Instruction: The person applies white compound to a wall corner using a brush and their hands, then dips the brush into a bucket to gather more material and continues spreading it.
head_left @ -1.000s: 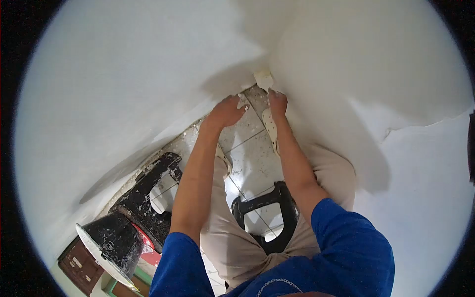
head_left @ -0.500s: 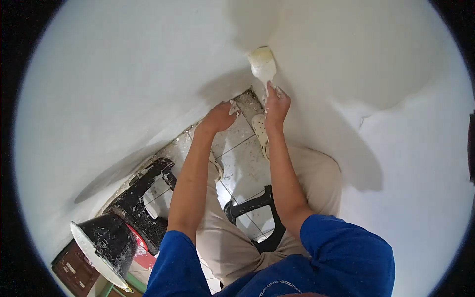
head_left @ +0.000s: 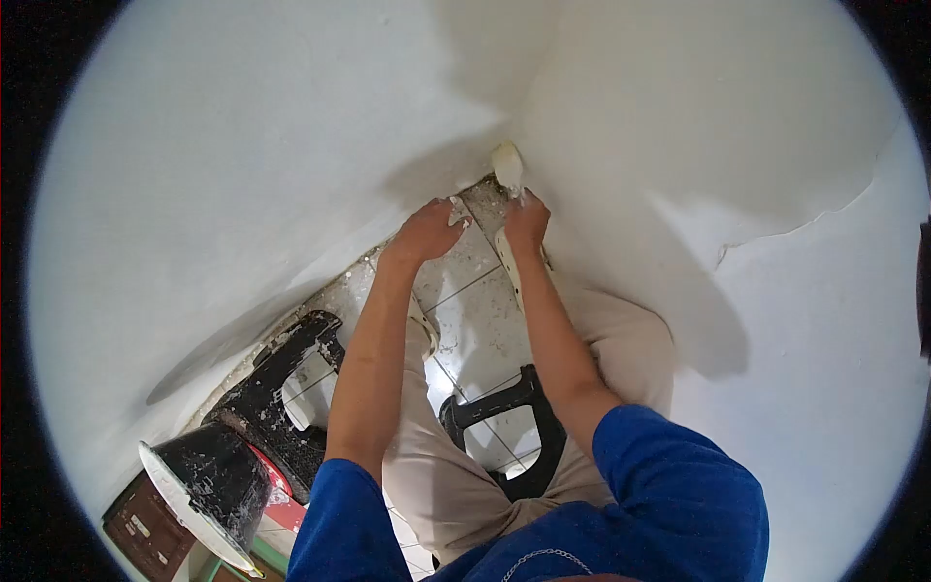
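Note:
A paintbrush (head_left: 507, 165) with pale, paint-covered bristles is in my right hand (head_left: 527, 223), which is closed round its handle. The brush head points up into the corner where the two white walls meet, low down near the floor. My left hand (head_left: 429, 233) hangs to the left of it, close to the foot of the left wall (head_left: 242, 175). Its fingers are curled, with white smears at the fingertips; I cannot tell what, if anything, is in them. The right wall (head_left: 698, 116) bears a ragged edge line in its coating.
Below my hands is a speckled tiled floor (head_left: 475, 325), with my light clogs (head_left: 511, 272) on it. A black paint-stained stool (head_left: 257, 388) stands at the left wall, a black bucket with a white rim (head_left: 208, 475) beside it. Another black plastic frame (head_left: 499, 403) lies between my legs.
My right hand has brought the paintbrush down along the corner, nearer the floor, and the brush has turned more edge-on. My left hand has stayed nearly still.

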A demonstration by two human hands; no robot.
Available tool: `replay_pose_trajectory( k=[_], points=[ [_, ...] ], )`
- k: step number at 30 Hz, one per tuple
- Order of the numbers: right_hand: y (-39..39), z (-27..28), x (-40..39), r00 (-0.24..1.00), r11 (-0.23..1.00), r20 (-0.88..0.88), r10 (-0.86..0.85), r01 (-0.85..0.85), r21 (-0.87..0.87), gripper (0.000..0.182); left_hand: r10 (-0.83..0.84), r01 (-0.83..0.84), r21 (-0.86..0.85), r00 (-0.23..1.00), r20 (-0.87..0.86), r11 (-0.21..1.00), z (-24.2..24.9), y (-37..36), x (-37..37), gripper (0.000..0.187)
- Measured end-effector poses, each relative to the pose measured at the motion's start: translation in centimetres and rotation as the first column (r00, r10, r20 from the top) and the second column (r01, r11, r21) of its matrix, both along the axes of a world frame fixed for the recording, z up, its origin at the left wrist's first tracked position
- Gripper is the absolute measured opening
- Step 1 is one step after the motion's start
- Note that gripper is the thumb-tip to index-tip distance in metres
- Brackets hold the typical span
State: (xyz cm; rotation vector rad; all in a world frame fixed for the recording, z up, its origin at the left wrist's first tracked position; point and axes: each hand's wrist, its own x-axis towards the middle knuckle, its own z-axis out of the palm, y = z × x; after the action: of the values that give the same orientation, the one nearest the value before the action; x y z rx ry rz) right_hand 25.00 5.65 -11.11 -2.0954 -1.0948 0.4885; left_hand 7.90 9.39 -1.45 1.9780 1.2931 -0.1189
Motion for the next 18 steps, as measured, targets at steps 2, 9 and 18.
replay_pose_trajectory(
  k=[2,9,18],
  points=[
    [0.3,2.5,-1.0,0.998,0.997,-0.017,-0.055,0.056,0.058,0.025,0.001,-0.001,0.016,1.0,-0.003,1.0,0.0,0.1,0.3,0.044],
    [0.1,10.8,-1.7,0.992,0.852,0.041,-0.122,0.084,0.518,0.033,0.024,-0.024,-0.002,1.0,-0.001,1.0,0.3,-0.6,0.1,0.042],
    [-1.1,-2.5,-0.4,0.995,0.969,0.041,0.088,-0.076,-0.233,0.036,0.022,-0.025,0.086,0.999,0.036,0.996,-0.3,-0.4,0.3,0.044]
  ],
)
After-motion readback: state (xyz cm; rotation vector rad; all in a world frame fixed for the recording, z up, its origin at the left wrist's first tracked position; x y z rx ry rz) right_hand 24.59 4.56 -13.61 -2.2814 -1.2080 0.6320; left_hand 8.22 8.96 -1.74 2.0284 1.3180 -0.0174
